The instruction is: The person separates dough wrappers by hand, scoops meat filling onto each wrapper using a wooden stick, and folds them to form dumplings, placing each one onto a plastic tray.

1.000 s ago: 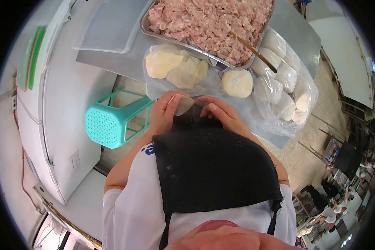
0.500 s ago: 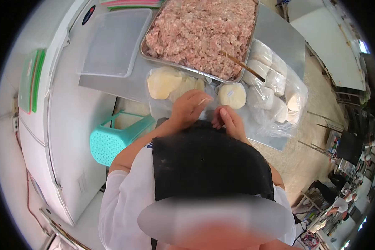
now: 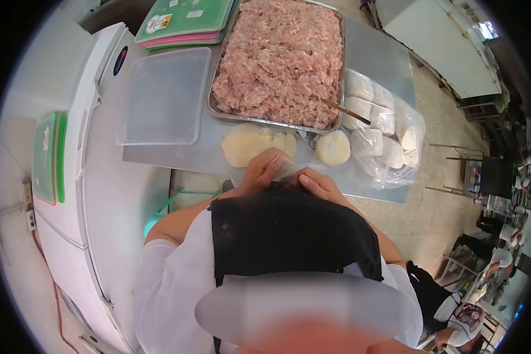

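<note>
While curled, both hands (image 3: 289,174) pinch wrapper (image 3: 284,170).

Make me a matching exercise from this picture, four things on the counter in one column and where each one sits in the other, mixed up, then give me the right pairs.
Things:
1. minced meat
2. stick
3. clear lid
4. bagged wrappers

Places:
A. right of the tray, in a plastic bag
B. filling the metal tray
C. left of the tray, flat on the counter
D. leaning over the tray's right corner, one end in the meat

Pairs: 1-B, 2-D, 3-C, 4-A
</note>
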Available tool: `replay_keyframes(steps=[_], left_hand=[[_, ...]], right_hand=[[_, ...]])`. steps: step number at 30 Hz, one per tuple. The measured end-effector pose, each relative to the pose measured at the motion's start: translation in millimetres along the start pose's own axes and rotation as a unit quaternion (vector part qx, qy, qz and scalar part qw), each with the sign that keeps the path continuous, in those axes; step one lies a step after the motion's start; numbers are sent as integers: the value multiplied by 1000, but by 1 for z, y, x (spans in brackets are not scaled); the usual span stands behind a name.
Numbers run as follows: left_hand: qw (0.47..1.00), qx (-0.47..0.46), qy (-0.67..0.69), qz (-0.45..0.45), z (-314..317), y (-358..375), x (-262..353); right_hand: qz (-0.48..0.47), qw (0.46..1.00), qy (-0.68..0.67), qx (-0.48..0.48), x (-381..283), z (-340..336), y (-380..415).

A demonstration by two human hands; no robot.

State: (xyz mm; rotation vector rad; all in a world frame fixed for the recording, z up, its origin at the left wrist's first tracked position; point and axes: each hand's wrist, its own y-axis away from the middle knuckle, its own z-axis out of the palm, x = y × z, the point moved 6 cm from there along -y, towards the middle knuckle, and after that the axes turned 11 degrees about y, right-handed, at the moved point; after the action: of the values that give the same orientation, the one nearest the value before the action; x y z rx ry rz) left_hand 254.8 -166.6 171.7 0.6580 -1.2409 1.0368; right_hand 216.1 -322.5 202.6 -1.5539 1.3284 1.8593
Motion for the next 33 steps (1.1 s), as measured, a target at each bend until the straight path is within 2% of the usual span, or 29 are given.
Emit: replay_keyframes(steps=[5,8,9,10,11,12,13,15,17,18,19,20,22,24,25,26,29,32,33], left_hand=[[998,-2,56,-39,-10,0,3],[997,6,65,-30,-21,-1,1],[996,35,76,-21,-29,-2,1],[994,63,86,-13,-36,-2,1],[991,92,97,-6,-43,-2,2],[986,120,118,-19,-50,-3,5],[979,149,139,-33,-57,-4,12],[975,169,133,-61,-73,-7,14],[981,156,78,-83,-94,-17,10],[975,154,119,-107,-101,-23,6],[967,151,159,-130,-106,-29,1],[956,149,199,-155,-110,-33,-5],[980,129,108,-111,-120,-43,-4],[964,130,193,-132,-117,-47,-4],[921,142,319,-173,-106,-51,8],[859,152,441,-211,-93,-52,14],[877,151,384,-245,-74,-53,11],[838,51,485,-247,-44,-60,6],[838,55,484,-245,-38,-62,5]], right_hand=[[-14,1000,8,6,4,12,-9],[-20,999,33,1,-10,4,-16],[-22,999,40,-1,-17,-4,-19],[-68,972,195,109,-34,-23,-19],[-108,908,342,215,-55,-42,-16],[-181,814,465,298,-77,-63,-16],[-244,690,573,369,-95,-80,-16],[-192,615,642,416,-96,-102,-27],[-79,676,646,345,-76,-112,-47],[-23,702,642,307,-63,-116,-57],[-68,684,657,311,-63,-114,-61],[-69,667,679,300,-64,-120,-60],[-73,629,722,279,-89,-128,-51],[-78,560,780,269,-121,-129,-35],[-79,524,807,262,-133,-130,-27],[-74,525,806,265,-141,-132,-22],[-66,525,799,285,-149,-140,-6],[-65,519,797,303,-147,-146,7],[-48,517,804,289,-149,-143,12]])
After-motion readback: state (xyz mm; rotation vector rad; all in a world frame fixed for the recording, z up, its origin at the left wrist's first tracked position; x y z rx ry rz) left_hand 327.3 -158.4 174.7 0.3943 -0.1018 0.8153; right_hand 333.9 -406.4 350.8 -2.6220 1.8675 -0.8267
